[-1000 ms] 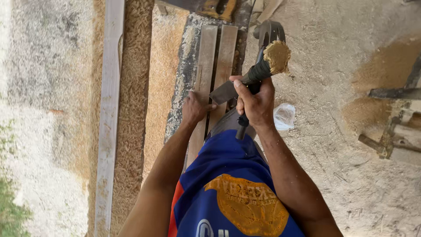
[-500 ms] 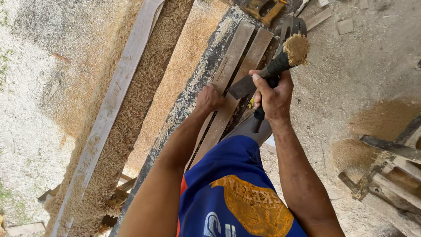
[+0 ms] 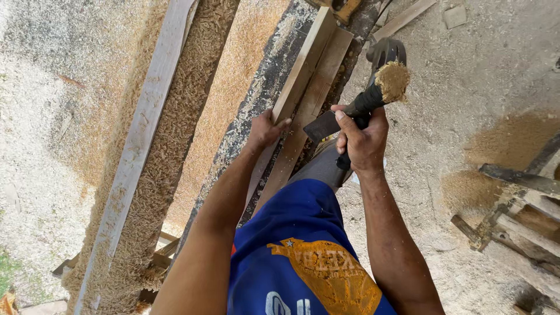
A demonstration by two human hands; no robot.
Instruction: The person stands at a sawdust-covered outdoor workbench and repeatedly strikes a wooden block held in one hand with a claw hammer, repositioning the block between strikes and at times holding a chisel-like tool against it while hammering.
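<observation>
**Both hands hold their grips as the view swings and the boards slant across the frame**

The right hand (image 3: 363, 140) is closed around the black handle of a power tool (image 3: 356, 114), whose sawdust-caked end sits just above the knuckles, right of centre. The left hand (image 3: 265, 128) is pressed on the near end of a long wooden board (image 3: 306, 70), fingers curled over its edge; a second board (image 3: 303, 125) lies touching it on the right. Compared with a second ago, the boards now run diagonally toward the upper middle instead of straight up, and more ground shows on the right. The grips look unchanged, so this reads as a head turn rather than a new step.

The boards rest on a dark, dust-coated counter (image 3: 256, 105). To its left a pale plank (image 3: 146, 134) lies along a ridge of wood shavings (image 3: 175, 146). Sawdust covers the ground; at the right edge is what may be a wooden frame (image 3: 513, 216), partly cut off.
</observation>
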